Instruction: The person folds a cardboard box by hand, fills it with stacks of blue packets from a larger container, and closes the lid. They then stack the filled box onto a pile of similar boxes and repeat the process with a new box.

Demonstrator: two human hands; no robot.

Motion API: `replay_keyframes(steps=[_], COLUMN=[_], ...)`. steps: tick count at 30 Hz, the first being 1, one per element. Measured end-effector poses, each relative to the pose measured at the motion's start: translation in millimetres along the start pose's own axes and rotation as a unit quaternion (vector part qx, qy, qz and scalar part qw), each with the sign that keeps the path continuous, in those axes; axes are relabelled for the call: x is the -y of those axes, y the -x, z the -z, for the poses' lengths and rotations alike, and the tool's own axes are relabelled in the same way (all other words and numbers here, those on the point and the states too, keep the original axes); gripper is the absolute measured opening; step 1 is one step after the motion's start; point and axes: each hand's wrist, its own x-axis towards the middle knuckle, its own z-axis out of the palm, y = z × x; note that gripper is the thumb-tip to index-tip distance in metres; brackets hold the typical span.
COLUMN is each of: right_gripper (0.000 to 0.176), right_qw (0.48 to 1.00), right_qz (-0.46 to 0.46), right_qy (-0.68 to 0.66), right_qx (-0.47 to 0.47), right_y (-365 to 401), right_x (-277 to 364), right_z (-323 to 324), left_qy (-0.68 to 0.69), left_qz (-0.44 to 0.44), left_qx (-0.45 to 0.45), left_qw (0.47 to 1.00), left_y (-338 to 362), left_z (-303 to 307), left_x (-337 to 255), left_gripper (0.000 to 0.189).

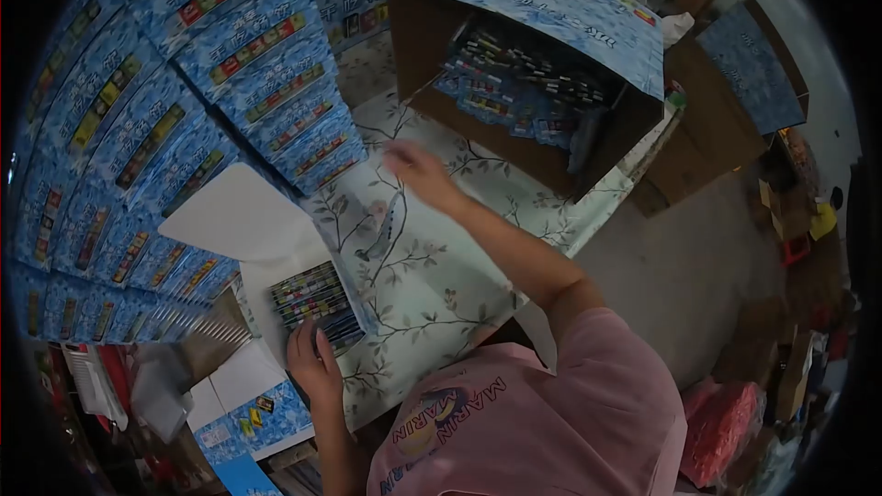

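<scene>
A small carton [344, 277] with its white lid [241, 218] raised stands on the table, holding a row of thin, colourful packets [308, 294]. My left hand [314, 360] lies at the carton's near end, fingers extended over the edge against the packets. My right hand [418, 173] is stretched out over the table, between the stacked blue boxes and a large carton [542, 23]. Motion blurs its fingers, and I make out nothing held in it. The large carton lies on its side, open towards me, with many blue packets [524, 96] inside.
Printed blue boxes [266, 46] are stacked high at the left and back. A flower-patterned cloth [441, 266] covers the table. Flattened blue-and-white cartons [243, 404] lie at the lower left. Brown cartons [698, 129] and a red plastic-wrapped bundle [721, 427] are on the right.
</scene>
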Motion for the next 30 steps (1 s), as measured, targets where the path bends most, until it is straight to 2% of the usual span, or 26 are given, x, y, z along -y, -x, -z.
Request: replay_keyframes(steps=[1, 2, 3, 5, 6, 8, 9, 11, 12, 13, 14, 15, 17, 18, 20, 23, 24, 25, 26, 27, 28, 29, 30], right_gripper=[0.039, 0.043, 0.045, 0.047, 0.047, 0.053, 0.053, 0.053, 0.053, 0.051, 0.049, 0.049, 0.047, 0.047, 0.049, 0.059, 0.059, 0.054, 0.05, 0.05, 0.045, 0.041, 0.041], right_qw=[0.992, 0.958, 0.898, 0.876, 0.874, 0.798, 0.798, 0.814, 0.814, 0.866, 0.771, 0.775, 0.674, 0.672, 0.721, 0.734, 0.731, 0.854, 0.881, 0.882, 0.839, 0.775, 0.775], right_qz=[-0.081, -0.173, -0.23, -0.234, -0.231, -0.243, -0.242, -0.116, -0.117, -0.136, -0.129, -0.132, -0.338, -0.338, -0.407, -0.36, -0.364, -0.269, -0.142, -0.145, -0.2, -0.252, -0.259], right_qy=[0.014, -0.11, -0.197, -0.24, -0.244, -0.292, -0.297, -0.315, -0.322, 0.086, 0.479, 0.475, 0.602, 0.604, 0.504, 0.532, 0.534, 0.269, -0.026, -0.025, -0.165, -0.3, -0.299], right_qx=[-0.091, -0.2, -0.318, -0.348, -0.351, -0.468, -0.466, -0.474, -0.469, -0.474, -0.399, -0.396, -0.264, -0.263, -0.247, -0.221, -0.22, -0.355, -0.45, -0.447, -0.478, -0.496, -0.492], right_y=[-8, -17, -26, -43, -54, -78, -93, -124, -132, -137, -138, -139, -105, -98, -88, -57, -48, -39, -32, -15, -11, 0, 20], right_x=[-14, -29, -41, -67, -74, -88, -107, -169, -202, -235, -228, -218, -113, -100, -84, -70, -98, -147, -141, -128, -78, -25, -17], right_z=[50, 95, 139, 220, 240, 272, 293, 334, 353, 370, 360, 361, 311, 304, 295, 279, 282, 285, 272, 272, 238, 191, 179], left_qy=[0.047, 0.025, 0.026, 0.078, 0.113, 0.122, 0.132, 0.142, 0.155, 0.167, 0.159, 0.162, 0.167, 0.17, 0.177, 0.192, 0.197, 0.201, 0.202, 0.211, 0.22, 0.219, 0.23], left_qz=[0.01, -0.054, -0.057, -0.096, -0.107, -0.12, -0.128, -0.133, -0.126, -0.119, -0.118, -0.116, -0.112, -0.104, -0.093, -0.09, -0.103, -0.118, -0.115, -0.112, -0.108, -0.102, -0.095], left_qx=[-0.051, -0.052, -0.053, -0.001, 0.014, 0.035, 0.055, 0.064, 0.085, 0.105, 0.103, 0.107, 0.113, 0.114, 0.113, 0.13, 0.137, 0.142, 0.143, 0.153, 0.162, 0.162, 0.161], left_qw=[0.998, 0.997, 0.997, 0.992, 0.988, 0.985, 0.981, 0.979, 0.976, 0.973, 0.975, 0.974, 0.973, 0.973, 0.973, 0.969, 0.965, 0.962, 0.962, 0.959, 0.956, 0.957, 0.955], left_y=[2, 3, 3, 3, 1, -6, -9, -17, -18, -20, -22, -23, -20, -19, -18, -13, -14, -16, -18, -19, -20, -21, -21], left_z=[-1, 1, -1, -9, -17, -29, -35, -44, -47, -49, -51, -51, -50, -50, -54, -58, -61, -64, -68, -71, -75, -79, -83], left_x=[-5, -11, -19, -38, -44, -62, -70, -84, -89, -93, -95, -97, -96, -94, -92, -93, -94, -96, -97, -99, -100, -100, -100], left_gripper=[0.02, 0.021, 0.021, 0.022, 0.025, 0.025, 0.025, 0.024, 0.024, 0.023, 0.023, 0.023, 0.022, 0.022, 0.023, 0.022, 0.022, 0.022, 0.022, 0.023, 0.023, 0.023, 0.023])
